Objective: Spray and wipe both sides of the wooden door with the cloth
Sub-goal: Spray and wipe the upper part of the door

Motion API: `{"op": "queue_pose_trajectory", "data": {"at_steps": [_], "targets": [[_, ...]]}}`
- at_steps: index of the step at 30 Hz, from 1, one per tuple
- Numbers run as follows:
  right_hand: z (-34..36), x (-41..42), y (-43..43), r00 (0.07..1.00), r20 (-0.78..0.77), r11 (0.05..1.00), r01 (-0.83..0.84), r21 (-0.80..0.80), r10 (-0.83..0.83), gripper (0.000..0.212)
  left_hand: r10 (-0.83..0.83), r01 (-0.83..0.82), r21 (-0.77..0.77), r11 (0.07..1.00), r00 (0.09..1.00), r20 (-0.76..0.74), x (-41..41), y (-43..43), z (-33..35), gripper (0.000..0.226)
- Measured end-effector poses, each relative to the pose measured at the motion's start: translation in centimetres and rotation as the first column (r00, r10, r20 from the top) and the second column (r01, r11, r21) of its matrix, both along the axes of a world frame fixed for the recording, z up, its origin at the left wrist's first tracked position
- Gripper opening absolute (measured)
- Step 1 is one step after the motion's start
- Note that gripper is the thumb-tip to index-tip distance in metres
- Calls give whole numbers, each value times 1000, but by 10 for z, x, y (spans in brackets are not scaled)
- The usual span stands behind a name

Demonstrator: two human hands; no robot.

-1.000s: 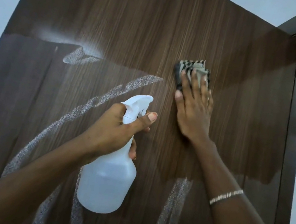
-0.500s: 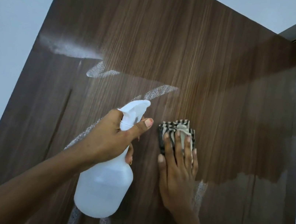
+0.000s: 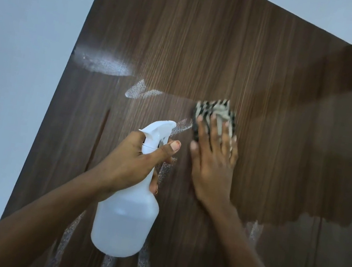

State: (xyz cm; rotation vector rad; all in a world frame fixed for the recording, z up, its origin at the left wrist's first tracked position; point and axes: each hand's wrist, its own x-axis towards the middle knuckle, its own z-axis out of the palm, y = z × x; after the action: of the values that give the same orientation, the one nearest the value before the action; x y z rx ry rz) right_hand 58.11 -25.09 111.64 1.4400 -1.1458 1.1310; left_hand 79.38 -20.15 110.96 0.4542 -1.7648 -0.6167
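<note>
The translucent white spray bottle hangs from the left hand, whose fingers curl round its neck just under the trigger head; its liquid level cannot be told. The right hand lies flat with fingers spread, pressing the striped cloth against the wooden door. The cloth sits under and beyond its fingertips, just right of the nozzle.

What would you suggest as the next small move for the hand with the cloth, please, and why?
I would probably slide the right hand, pressing the cloth flat on the door, leftward and up: white spray patches lie unwiped there, while the left hand grips the spray bottle below them.
</note>
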Motion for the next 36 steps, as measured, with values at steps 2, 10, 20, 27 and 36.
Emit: {"op": "queue_pose_trajectory", "data": {"at_steps": [2, 10, 20, 27, 36], "targets": [[-47, 2, 3, 997, -81, 1000, 2, 22, 0, 58, -8, 8, 3, 1000, 1000, 3, 4, 0, -1, 45], [7, -14, 1, 978, -204, 997, 64, 49, -52, 55, 26, -26, 21, 999, 1000, 5, 6, 1, 1, 47], [68, 10, -9, 990, -140, 999, -9, 32, 14, 55, 147, -146, 27, 989, 989, -21, 6, 8, -6, 49], [-70, 5, -2, 904, -428, 997, 30, 66, 1, 59, 195, -196, -39, 980, 980, -35, 12, 27, -12, 36], [100, 5, -6, 924, -382, 994, 30, 108, 14, 55, 298, -297, 15, 955, 954, -28, 20, 37, -13, 42]]}}
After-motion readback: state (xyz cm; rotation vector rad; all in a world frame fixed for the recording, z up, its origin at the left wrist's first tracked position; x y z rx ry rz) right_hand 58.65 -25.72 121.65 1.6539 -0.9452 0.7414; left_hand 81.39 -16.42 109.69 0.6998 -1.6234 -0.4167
